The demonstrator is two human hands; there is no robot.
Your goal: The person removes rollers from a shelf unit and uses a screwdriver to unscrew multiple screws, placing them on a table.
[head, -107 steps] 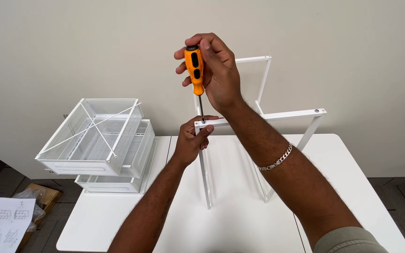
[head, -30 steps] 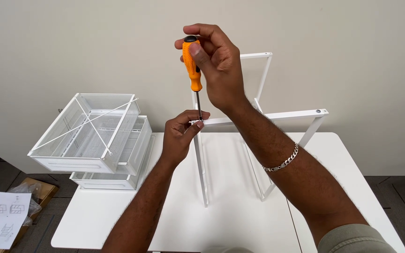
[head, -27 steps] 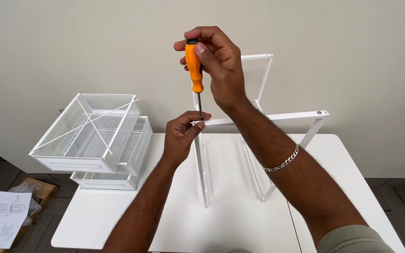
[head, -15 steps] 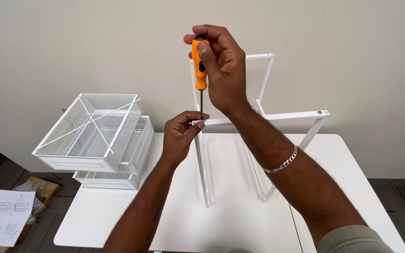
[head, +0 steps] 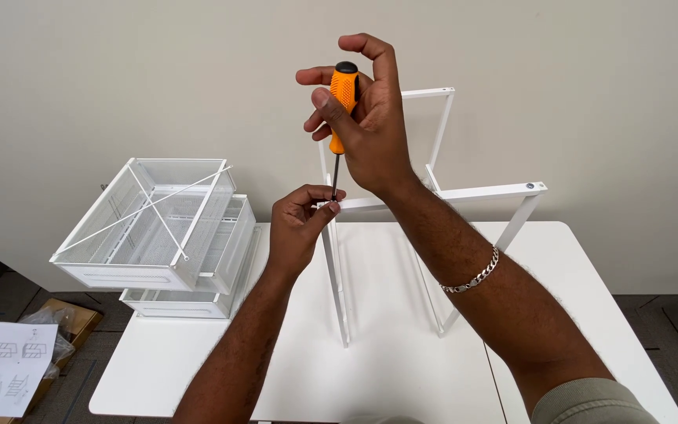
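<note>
My right hand (head: 366, 126) grips an orange-handled screwdriver (head: 341, 98) held upright, its thin shaft pointing down onto the near left corner of a white metal frame (head: 480, 191). My left hand (head: 300, 224) pinches that same corner where the horizontal bar meets a vertical leg, just below the screwdriver tip. The frame stands on a white table (head: 559, 267). A silver chain bracelet sits on my right wrist.
Stacked white mesh drawers (head: 158, 228) sit on the table's left side, with two thin rods crossed over the top one. On the floor at lower left lie an instruction sheet (head: 17, 377) and a cardboard box with plastic bags. A plain wall stands behind.
My right hand has shifted its fingers around the screwdriver handle, opening the top fingers. The left hand stays pinched on the frame corner. The view has moved slightly.
</note>
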